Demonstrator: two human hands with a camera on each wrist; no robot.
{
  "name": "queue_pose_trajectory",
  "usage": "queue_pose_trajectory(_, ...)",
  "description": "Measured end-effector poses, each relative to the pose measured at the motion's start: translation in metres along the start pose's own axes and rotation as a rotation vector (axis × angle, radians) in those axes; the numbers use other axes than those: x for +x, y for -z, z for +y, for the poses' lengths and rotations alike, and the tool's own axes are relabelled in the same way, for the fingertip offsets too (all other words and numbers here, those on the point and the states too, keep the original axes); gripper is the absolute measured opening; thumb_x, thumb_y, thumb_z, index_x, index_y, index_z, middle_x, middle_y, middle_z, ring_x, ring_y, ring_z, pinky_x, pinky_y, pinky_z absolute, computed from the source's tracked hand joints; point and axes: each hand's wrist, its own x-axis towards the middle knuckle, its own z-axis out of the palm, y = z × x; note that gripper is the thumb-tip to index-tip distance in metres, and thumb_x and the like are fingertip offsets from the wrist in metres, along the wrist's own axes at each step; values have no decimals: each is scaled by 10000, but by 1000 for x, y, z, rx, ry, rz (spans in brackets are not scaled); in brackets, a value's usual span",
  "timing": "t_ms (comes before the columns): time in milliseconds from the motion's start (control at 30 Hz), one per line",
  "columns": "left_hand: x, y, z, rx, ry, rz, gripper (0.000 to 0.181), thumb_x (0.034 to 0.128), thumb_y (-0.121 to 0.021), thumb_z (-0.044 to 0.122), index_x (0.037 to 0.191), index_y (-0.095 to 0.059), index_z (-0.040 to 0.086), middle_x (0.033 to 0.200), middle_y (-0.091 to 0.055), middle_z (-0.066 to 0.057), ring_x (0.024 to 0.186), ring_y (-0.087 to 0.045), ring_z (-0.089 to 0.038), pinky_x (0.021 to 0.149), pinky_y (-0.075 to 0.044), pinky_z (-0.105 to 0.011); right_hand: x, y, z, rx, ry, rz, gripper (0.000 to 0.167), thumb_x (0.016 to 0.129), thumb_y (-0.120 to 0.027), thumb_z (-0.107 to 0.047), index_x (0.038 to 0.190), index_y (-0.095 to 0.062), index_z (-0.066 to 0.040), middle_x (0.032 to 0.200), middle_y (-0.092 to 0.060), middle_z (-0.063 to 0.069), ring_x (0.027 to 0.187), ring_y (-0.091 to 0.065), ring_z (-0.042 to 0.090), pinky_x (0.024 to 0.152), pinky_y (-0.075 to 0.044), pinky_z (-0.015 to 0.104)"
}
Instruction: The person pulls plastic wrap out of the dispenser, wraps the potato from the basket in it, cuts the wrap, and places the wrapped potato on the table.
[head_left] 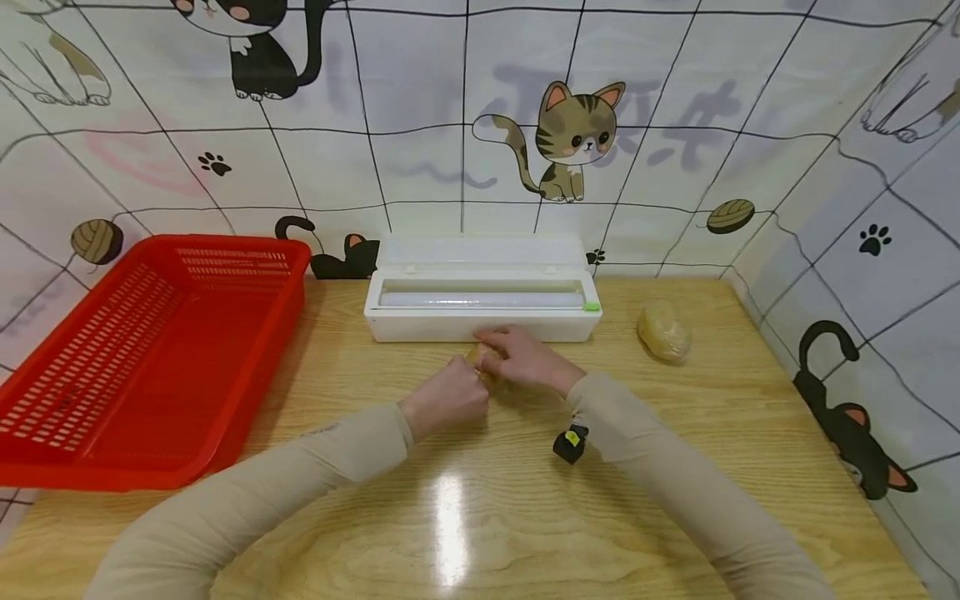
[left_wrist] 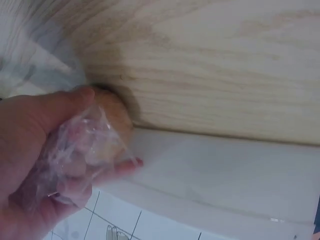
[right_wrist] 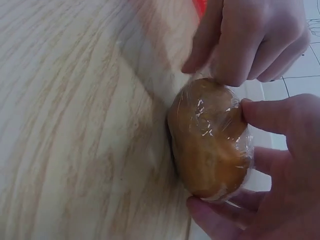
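Note:
A rounded yellow-brown thing that looks like a potato, partly covered in clear cling film, sits on the table just in front of the white film box. My right hand grips it from the side, fingers and thumb around its edge in the right wrist view. With curled fingers, my left hand pinches gathered cling film at one end of it. Some of that loose film lies over the left fingers in the left wrist view. The underside of the wrapped thing is hidden.
A similar film-wrapped yellowish thing lies right of the box. On the left stands a red perforated basket. The box's lid is raised, showing a film roll and a green piece at its right end. A cat-patterned wall covering rises behind.

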Motion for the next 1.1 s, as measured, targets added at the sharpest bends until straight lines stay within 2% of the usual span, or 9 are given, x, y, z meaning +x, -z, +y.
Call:
queue_pose_trajectory(100,1,0,1,-21,-25,-17,253,860,-665,184,622,-624,261,577,-515,128,511,-286,-68,478,-362,-217,-1,-2,3,57,-3,42,577,928,-652,-266,1404,-440,-17,1365,-478,216,1244,-455,353,1026,-367,464)
queue_pose_trajectory(267,2,0,2,-5,-43,-44,252,861,-677,206,632,-622,296,579,-498,143,517,-307,-56,480,-334,-216,-3,-5,8,116,-52,96,555,885,-708,-304,1310,-492,-21,1194,-582,162,1064,-561,277,886,-469,407)
queue_pose_trajectory(367,4,0,3,30,-31,-10,237,870,-664,201,652,-645,293,633,-550,138,568,-397,-50,527,-347,-222,-3,-4,9,112,-58,89,533,938,-627,-346,1364,-493,-55,1263,-565,165,1114,-545,291,920,-450,432)
queue_pose_trajectory(467,5,1,4,45,-10,25,242,867,-658,181,650,-650,289,655,-584,137,587,-450,-51,539,-356,-223,-1,-3,11,136,-42,68,471,994,-533,-296,1394,-487,-51,1346,-520,182,1178,-515,329,961,-425,462)
queue_pose_trajectory(567,5,2,5,44,21,22,277,859,-653,148,619,-606,277,603,-529,131,546,-394,-65,511,-338,-225,2,-2,12,144,-35,62,429,1005,-504,-236,1384,-503,-35,1370,-505,191,1191,-510,348,961,-427,467)
queue_pose_trajectory(667,4,4,6,48,39,1,336,861,-645,135,583,-514,270,522,-371,117,501,-285,-78,480,-286,-224,6,-3,13,124,-35,74,413,997,-524,-237,1353,-539,-28,1354,-525,184,1193,-511,335,962,-427,459)
queue_pose_trajectory(800,4,5,6,62,51,70,336,863,-601,75,596,-452,214,526,-323,85,502,-282,-76,483,-281,-221,10,-2,11,104,-30,78,392,987,-548,-241,1315,-579,-30,1256,-591,160,1092,-545,284,905,-448,421)
queue_pose_trajectory(900,4,6,5,87,9,107,290,871,-557,46,641,-484,206,553,-385,90,510,-324,-60,492,-313,-214,8,0,7,116,-26,66,389,983,-554,-228,1313,-579,-23,1250,-593,162,1072,-550,281,893,-455,415)
queue_pose_trajectory(1100,4,6,2,154,-155,39,180,951,-548,193,831,-665,260,706,-579,91,591,-465,-65,565,-380,-239,6,1,7,147,-2,52,402,983,-558,-217,1316,-566,9,1320,-556,181,1178,-525,323,970,-421,448)
